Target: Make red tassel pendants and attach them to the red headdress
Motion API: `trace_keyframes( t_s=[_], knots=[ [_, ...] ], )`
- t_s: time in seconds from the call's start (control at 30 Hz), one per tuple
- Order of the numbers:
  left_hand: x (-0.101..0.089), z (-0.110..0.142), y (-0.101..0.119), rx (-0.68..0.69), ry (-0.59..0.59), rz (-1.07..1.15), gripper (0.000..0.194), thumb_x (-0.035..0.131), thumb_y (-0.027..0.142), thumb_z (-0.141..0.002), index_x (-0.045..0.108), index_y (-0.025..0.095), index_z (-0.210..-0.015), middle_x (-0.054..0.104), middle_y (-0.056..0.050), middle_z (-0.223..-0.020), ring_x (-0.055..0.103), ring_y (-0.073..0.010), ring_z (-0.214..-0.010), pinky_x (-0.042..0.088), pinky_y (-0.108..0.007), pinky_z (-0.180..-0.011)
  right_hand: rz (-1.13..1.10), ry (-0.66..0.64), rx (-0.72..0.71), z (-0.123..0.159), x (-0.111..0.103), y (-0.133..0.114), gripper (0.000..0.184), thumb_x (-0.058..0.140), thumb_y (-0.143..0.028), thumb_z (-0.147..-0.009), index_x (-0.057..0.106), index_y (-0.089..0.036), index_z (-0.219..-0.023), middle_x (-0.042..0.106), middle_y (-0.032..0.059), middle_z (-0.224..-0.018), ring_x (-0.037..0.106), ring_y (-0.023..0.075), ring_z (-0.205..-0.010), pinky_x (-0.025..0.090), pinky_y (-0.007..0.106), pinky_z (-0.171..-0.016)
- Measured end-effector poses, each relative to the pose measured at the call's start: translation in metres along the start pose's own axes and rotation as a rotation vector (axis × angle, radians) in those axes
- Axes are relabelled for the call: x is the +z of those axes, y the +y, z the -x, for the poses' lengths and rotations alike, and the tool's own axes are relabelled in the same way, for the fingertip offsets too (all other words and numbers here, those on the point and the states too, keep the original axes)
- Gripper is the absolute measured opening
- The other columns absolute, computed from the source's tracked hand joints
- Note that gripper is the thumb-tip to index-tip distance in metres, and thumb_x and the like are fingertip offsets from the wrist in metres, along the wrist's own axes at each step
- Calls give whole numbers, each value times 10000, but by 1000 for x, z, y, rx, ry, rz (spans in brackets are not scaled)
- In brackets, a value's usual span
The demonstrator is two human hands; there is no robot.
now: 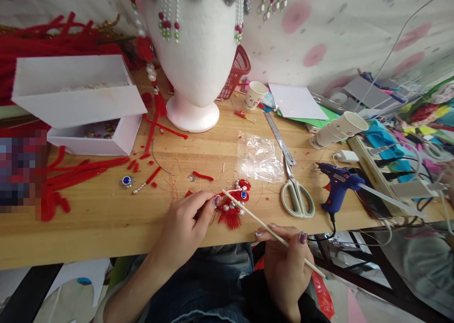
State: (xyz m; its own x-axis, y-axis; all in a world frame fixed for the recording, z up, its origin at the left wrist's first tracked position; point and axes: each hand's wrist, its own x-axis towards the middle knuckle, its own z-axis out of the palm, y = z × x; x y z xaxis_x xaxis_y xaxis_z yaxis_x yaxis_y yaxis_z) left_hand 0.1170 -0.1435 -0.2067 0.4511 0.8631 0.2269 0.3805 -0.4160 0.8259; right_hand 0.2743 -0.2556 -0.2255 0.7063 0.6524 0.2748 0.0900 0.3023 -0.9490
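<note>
My left hand [191, 216] is closed in a pinch at the left end of a small red ornament [238, 208]. That piece has white pearl beads, a blue gem in a silver setting and a red tassel. Between the fingers and thumb of my right hand [289, 261] lies a thin wooden stick [262, 224], slanting up to the left. Its tip is at the ornament's upper left, close to my left fingertips; whether it touches, I cannot tell. Scissors [297, 196] and a clear plastic bag [260, 157] lie just beyond.
A blue glue gun [338, 186] rests at the right near a power strip [369, 164]. Behind stand a white foam head [193, 67], paper cups [255, 95] and a white box [95, 141]. A steel ruler [280, 138], red chenille strips [85, 171] and a blue-gem piece [126, 181] lie about.
</note>
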Motion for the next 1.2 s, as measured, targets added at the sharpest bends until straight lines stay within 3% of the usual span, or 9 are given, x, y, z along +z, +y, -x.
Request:
trace_keyframes(
  t_s=[0.17, 0.37, 0.57, 0.97, 1.2],
  knots=[
    [-1, 0, 1, -38, 2, 10, 184, 495, 225, -968, 642, 195, -861, 693, 19, -719, 608, -107, -603, 449, -202, -598, 64, -80, 43, 1, -7, -3, 107, 706, -247, -865, 732, -198, -957, 739, 46, -784, 709, 179, -676, 577, 279, -606],
    [-1, 0, 2, -52, 17, 13, 185, 489, 222, -960, 623, 195, -835, 683, 17, -694, 609, -113, -592, 442, -211, -585, 222, -181, -78, -3, -16, -6, 104, 677, -145, -867, 734, -214, -919, 706, 45, -812, 681, 169, -764, 577, 271, -648],
    [-1, -1, 1, -44, 22, 11, 193, 493, 224, -962, 620, 189, -821, 674, 21, -685, 607, -107, -592, 436, -207, -589, 224, -221, -128, -2, -21, -1, 153, 669, -117, -864, 729, -229, -949, 706, 38, -840, 676, 165, -787, 569, 272, -660],
    [0, -1, 1, -49, 22, 9, 202, 491, 236, -966, 609, 196, -807, 636, 40, -633, 577, -101, -543, 419, -211, -564, 222, -235, -108, 0, -22, 0, 150, 669, -120, -858, 727, -221, -953, 704, 58, -870, 680, 188, -785, 567, 307, -644],
    [0, 1, 0, -24, 28, 5, 190, 498, 215, -961, 612, 192, -810, 654, 35, -661, 568, -94, -545, 408, -205, -558, 153, -210, -61, -1, -17, -1, 137, 672, -139, -868, 741, -235, -937, 704, 25, -794, 672, 165, -721, 542, 281, -618]
  ],
)
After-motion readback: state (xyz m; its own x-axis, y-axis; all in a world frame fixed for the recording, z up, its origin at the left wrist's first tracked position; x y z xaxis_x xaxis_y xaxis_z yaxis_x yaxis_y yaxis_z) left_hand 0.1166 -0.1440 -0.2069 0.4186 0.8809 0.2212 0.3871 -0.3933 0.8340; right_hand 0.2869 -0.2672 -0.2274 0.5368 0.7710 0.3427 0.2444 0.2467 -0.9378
